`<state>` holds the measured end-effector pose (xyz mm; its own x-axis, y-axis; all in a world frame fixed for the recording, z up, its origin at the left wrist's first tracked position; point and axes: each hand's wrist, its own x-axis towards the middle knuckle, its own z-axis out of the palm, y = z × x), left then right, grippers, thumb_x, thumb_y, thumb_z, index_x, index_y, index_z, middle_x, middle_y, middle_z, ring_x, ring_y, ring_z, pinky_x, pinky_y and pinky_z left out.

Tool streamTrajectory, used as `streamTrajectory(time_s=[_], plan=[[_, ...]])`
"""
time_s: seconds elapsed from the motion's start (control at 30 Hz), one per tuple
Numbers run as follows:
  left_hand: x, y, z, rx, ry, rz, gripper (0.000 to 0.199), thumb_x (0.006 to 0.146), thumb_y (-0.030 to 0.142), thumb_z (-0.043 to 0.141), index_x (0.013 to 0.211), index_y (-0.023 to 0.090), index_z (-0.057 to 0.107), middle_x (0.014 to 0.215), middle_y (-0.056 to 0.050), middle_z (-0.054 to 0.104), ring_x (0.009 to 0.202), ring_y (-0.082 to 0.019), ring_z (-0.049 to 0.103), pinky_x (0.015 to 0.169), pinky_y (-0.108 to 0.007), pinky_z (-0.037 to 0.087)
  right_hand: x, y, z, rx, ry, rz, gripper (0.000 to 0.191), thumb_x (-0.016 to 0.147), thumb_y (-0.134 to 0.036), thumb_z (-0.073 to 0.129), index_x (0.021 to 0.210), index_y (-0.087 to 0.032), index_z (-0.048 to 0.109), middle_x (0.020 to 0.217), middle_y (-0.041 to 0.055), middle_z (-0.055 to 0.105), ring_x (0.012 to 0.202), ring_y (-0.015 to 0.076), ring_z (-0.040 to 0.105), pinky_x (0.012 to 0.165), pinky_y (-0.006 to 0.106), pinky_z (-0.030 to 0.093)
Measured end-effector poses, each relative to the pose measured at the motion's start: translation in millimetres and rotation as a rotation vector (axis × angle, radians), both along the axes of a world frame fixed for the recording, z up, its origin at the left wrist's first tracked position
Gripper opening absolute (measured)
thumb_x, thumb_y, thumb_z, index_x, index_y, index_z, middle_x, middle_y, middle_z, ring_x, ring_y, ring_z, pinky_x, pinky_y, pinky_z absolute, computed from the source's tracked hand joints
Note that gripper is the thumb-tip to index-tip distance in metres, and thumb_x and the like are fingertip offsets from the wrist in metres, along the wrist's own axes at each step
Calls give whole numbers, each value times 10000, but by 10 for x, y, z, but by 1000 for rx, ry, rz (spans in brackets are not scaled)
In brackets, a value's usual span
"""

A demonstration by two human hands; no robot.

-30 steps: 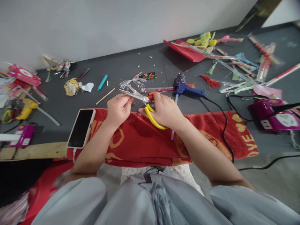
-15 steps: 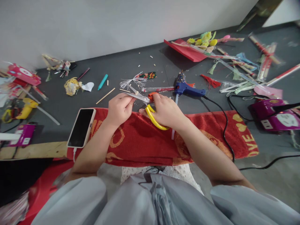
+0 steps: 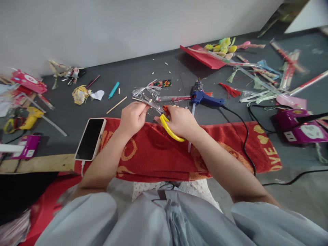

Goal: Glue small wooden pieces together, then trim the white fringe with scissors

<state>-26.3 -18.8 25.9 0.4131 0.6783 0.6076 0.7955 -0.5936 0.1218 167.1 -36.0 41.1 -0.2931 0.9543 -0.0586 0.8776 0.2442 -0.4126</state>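
In my right hand [image 3: 180, 122] are scissors with yellow handles [image 3: 171, 130] and an orange part near the pivot. Their metal blades [image 3: 155, 106] point up and left, lying nearly together. My left hand [image 3: 133, 118] is closed in a pinch beside the blade tips, on a thin pale wooden stick [image 3: 137, 99] whose end sticks out past the fingers. Just beyond the blades lie a bundle of white wire-like strands [image 3: 145, 90] and a dark floral-patterned piece [image 3: 162, 83]. Small cut stick bits are scattered nearby.
A red towel [image 3: 153, 153] covers the table's front edge, with a charging phone [image 3: 90, 139] on its left. A blue glue gun [image 3: 208, 98] trails its cord rightward. Another stick [image 3: 116, 105] and a teal marker [image 3: 114, 90] lie left. Purple boxes [image 3: 298, 124] stand right.
The scissor blades have come together from a wider spread. Both hands remain in nearly the same place, and the view has shifted slightly.
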Motion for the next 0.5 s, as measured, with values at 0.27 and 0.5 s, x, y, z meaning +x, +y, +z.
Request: streamTrajectory(time_s=[0.27, 0.5], plan=[[-63, 25, 44, -58, -14, -60, 268, 925, 226, 443, 726, 186, 617, 706, -33, 678, 639, -138, 601, 607, -252, 436, 24, 4, -57, 82, 45, 49, 676, 865, -687, 408, 1140, -92, 574, 1020, 169, 706, 926, 304, 665, 743, 351, 428], [-98, 22, 114, -232, -35, -122, 286, 911, 247, 431, 802, 185, 689, 809, -67, 735, 779, -172, 678, 740, -286, 537, 39, -3, -86, 140, 59, 97, 680, 858, -709, 408, 1109, -92, 547, 1065, 197, 683, 991, 309, 641, 817, 359, 434]])
